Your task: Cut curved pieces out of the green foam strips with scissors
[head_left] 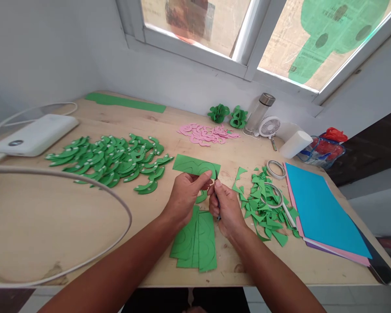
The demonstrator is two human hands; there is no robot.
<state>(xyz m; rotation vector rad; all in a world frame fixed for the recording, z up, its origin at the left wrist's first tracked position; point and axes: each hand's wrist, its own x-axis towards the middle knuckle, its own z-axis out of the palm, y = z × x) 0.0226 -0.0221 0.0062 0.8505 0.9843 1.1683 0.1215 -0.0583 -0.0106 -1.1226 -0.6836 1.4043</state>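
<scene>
My left hand [185, 193] pinches a strip of green paper [189, 164] marked with curved pencil lines. At the strip's right end, my right hand [226, 204] is closed around a pair of scissors [218, 201], mostly hidden by the fingers; a dark blade shows against the paper. Just below the hands lies a stack of green paper strips [195, 243] with drawn curves. A small curved green piece [201, 196] rests on the table between my hands and that stack.
Left is a pile of green curved cutouts [114, 158], beyond it a white power bank [35, 134] with a looping cable [127, 208]. Green scraps [267, 204] and a magnifying glass [288, 215] lie right, beside coloured sheets [326, 208]. Pink cutouts [205, 134] and a bottle [262, 113] stand behind.
</scene>
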